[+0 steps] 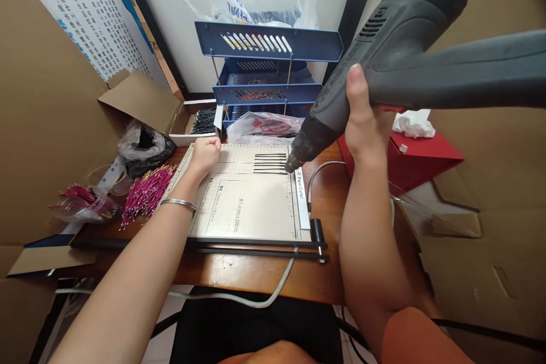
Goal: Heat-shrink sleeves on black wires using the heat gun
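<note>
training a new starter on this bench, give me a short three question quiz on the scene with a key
1. What does the right hand hold?
2. Look at the left hand. True or false: its fingers are spread wide apart.
3. Several dark strands lie on the paper cutter. Which part of them is the nozzle nearest?
a) the left ends
b) the middles
c) the right ends

Key:
1. A grey heat gun.
2. False: the fingers are curled in.
3. c
</note>
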A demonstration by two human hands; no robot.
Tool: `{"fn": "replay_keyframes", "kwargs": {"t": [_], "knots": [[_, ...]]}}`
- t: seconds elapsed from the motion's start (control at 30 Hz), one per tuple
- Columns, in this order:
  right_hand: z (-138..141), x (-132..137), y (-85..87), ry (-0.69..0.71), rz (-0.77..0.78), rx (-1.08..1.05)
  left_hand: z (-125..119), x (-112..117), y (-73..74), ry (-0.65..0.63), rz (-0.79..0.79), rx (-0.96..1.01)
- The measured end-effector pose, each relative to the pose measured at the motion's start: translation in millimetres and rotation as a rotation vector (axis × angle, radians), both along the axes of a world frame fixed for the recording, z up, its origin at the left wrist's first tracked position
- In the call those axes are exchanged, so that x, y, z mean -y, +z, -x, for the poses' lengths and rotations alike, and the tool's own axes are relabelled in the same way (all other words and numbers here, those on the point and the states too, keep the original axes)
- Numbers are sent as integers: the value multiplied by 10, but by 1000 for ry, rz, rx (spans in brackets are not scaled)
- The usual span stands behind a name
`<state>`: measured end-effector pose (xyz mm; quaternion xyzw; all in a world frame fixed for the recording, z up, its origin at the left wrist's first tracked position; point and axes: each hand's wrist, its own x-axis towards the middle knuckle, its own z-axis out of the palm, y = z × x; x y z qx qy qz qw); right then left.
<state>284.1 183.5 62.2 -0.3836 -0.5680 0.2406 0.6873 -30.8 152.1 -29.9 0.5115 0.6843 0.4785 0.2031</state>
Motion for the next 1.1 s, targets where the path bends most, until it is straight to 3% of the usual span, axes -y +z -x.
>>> {"fn": "replay_keyframes", "kwargs": {"t": [0.23, 0.4, 0.67, 1.1], "knots": [[-15, -47, -35, -8, -81, 15, -55, 18, 3, -48, 10, -95], [-32, -29, -29, -62, -49, 54, -60, 85, 7, -87, -16, -203], [-60, -75, -74, -23, -24, 60, -104, 124, -56, -390, -32, -553], [-9, -16, -49, -21, -48, 29, -103, 99, -88, -511, 152, -521]]}}
